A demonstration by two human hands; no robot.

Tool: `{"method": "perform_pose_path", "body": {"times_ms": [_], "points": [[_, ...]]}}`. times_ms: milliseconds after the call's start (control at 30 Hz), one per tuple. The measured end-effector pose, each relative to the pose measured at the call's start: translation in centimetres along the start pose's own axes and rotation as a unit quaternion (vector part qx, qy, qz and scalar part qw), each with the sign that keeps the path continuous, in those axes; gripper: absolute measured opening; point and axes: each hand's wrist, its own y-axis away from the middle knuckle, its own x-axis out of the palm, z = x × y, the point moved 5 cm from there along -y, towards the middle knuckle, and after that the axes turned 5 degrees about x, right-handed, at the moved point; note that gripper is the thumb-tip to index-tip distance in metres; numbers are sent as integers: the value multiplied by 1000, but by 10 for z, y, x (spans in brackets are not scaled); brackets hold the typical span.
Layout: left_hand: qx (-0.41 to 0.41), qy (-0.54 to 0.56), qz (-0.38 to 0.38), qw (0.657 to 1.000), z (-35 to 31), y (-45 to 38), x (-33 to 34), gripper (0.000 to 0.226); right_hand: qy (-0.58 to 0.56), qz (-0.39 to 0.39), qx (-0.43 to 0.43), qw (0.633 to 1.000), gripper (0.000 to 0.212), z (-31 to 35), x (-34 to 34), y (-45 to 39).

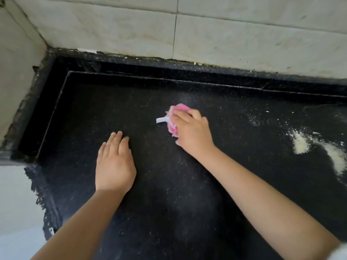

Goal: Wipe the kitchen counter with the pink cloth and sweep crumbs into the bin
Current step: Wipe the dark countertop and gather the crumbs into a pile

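pink cloth (173,120) mostly hidden, crumbs (336,156) cut off

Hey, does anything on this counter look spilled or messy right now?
Yes. Pale crumbs lie spilled in heaps on the black counter at its right side, with finer specks scattered toward the right hand, which holds the pink cloth apart from the heaps. The left hand rests flat.

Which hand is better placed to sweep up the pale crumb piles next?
Right. The right hand already grips the pink cloth and is nearer to the crumbs at the right of the counter. The left hand lies flat and empty, farther away.
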Motion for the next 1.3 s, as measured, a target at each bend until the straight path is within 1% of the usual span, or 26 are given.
{"method": "perform_pose_path", "body": {"times_ms": [67,133,200,233,267,300,333,400,433,467,500,600,667,733,800,867,933,967,1000,1100,1167,1233,1300], "points": [[6,-8,0,1000,-1,0,0,30,14,-25,100,995,59,-59,-11,4],[5,-32,4,999,-2,0,0,32,23,-59,176,982,57,-116,-21,19],[-8,-51,12,999,-5,0,-3,36,-30,-89,237,967,49,-163,-31,42],[-19,-53,17,998,-7,0,-4,38,-39,-84,258,962,44,-179,-34,55],[-27,-53,21,998,-10,0,-5,43,-20,-76,258,963,43,-185,-40,67],[-28,-52,23,998,-15,-1,-5,49,6,-68,245,967,46,-186,-43,76],[-20,-51,24,998,-23,-5,-3,52,11,-84,223,971,52,-184,-48,80],[11,-42,30,999,-46,-15,5,52,-36,-129,185,974,64,-167,-56,70],[28,-34,35,998,-62,-24,12,50,-37,-142,156,977,67,-155,-60,56],[41,-25,34,998,-77,-31,17,46,-25,-137,121,983,68,-139,-59,37],[50,-12,31,998,-95,-41,24,43,-15,-113,91,989,67,-129,-56,18],[33,36,36,998,-138,-66,38,43,20,-32,33,999,57,-107,-45,-31],[22,29,56,998,-160,-80,53,48,36,-7,42,998,54,-118,-42,-46],[22,-2,72,997,-177,-91,63,51,34,4,66,997,46,-139,-44,-41],[20,-17,82,996,-183,-97,68,52,19,10,115,993,41,-171,-46,-18],[14,-21,94,995,-184,-98,68,52,26,20,166,986,44,-205,-50,17],[14,-27,102,994,-183,-97,68,52,43,32,184,981,43,-225,-61,42],[15,-27,102,994,-184,-98,68,52,44,31,174,983,40,-227,-65,44],[12,-25,103,994,-184,-98,68,51,43,30,145,988,38,-221,-70,39],[2,-20,100,995,-184,-100,69,51,-24,3,48,999,34,-179,-81,-2],[-3,-15,96,995,-183,-100,70,50,-12,32,-17,999,38,-144,-76,-34],[-2,-13,81,997,-182,-100,71,57,23,69,-36,997,41,-127,-65,-57],[4,-18,64,998,-181,-100,72,68,14,86,-8,996,46,-132,-57,-60]]}}
